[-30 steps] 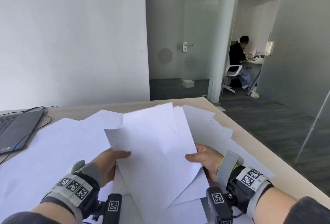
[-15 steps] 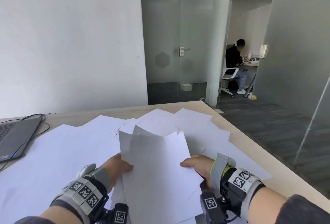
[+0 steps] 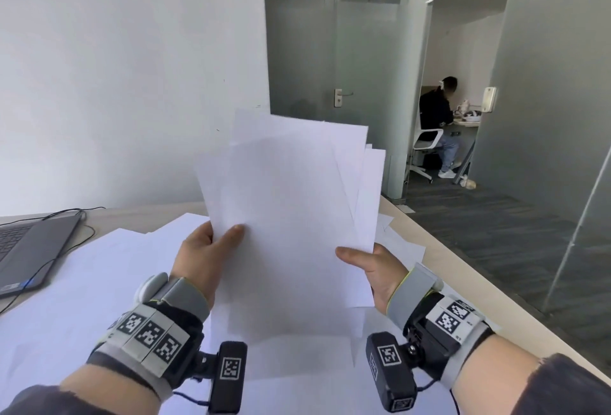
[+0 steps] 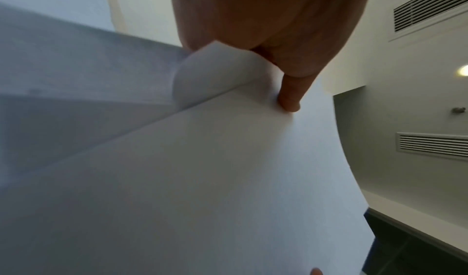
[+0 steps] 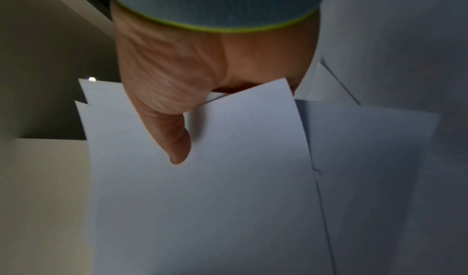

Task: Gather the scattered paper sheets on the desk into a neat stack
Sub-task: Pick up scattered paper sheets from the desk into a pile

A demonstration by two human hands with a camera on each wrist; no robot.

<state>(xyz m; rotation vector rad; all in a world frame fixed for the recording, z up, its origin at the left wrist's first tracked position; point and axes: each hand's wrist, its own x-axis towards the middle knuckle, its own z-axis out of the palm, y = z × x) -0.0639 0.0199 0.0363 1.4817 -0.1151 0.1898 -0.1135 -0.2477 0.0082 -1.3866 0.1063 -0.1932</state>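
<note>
both hands, left hand (image 3: 201, 256) & right hand (image 3: 373, 269), pinching an uneven bunch of paper sheets (image 3: 287, 216) upright mid-frame, above the desk (image 3: 439, 269).

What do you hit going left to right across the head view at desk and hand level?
laptop → loose sheets on the desk → left hand → held bundle of sheets → right hand → desk edge

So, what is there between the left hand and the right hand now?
The bundle of white sheets, held upright between left hand and right hand; each thumb lies on its front. The head view shows this.
</note>
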